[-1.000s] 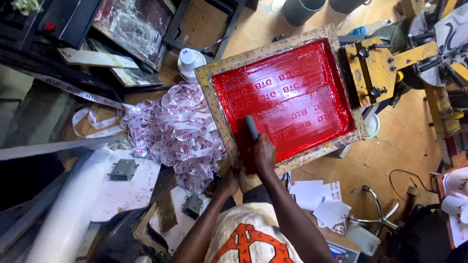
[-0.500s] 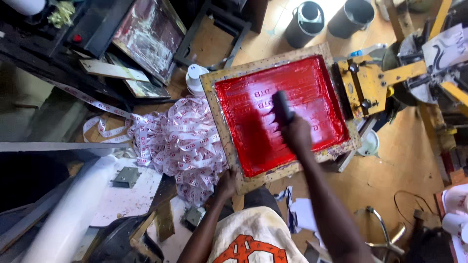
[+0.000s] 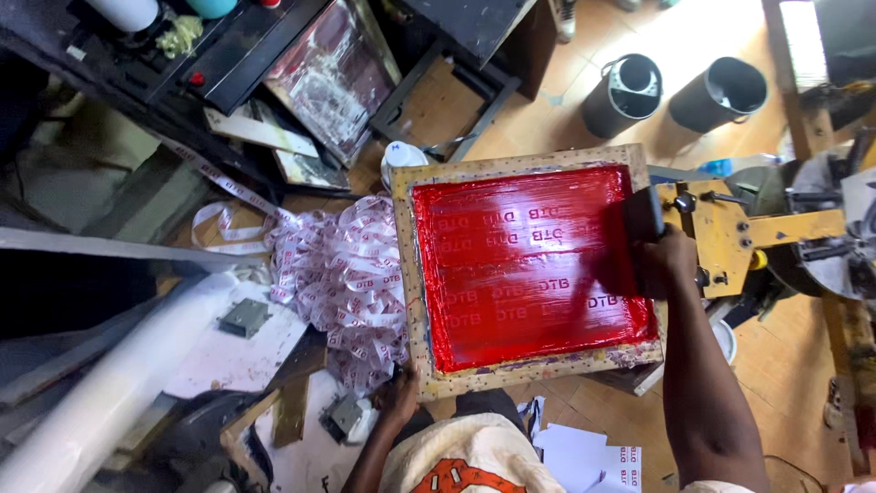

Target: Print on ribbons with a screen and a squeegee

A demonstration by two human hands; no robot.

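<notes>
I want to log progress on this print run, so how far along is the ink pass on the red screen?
Red ink already covers the whole mesh of the wooden-framed screen. In hand: the right hand holds the squeegee at the screen's far right edge, while the left hand steadies the near left corner. A heap of printed white ribbon lies beside the frame. How much ribbon remains unprinted cannot be told.

Bare forearms on both sides, no sleeves showing, and there's a cream T-shirt (image 3: 470,456) below (orange graphic with dark outlines on the front); no gloves, rings or watch visible.
</notes>
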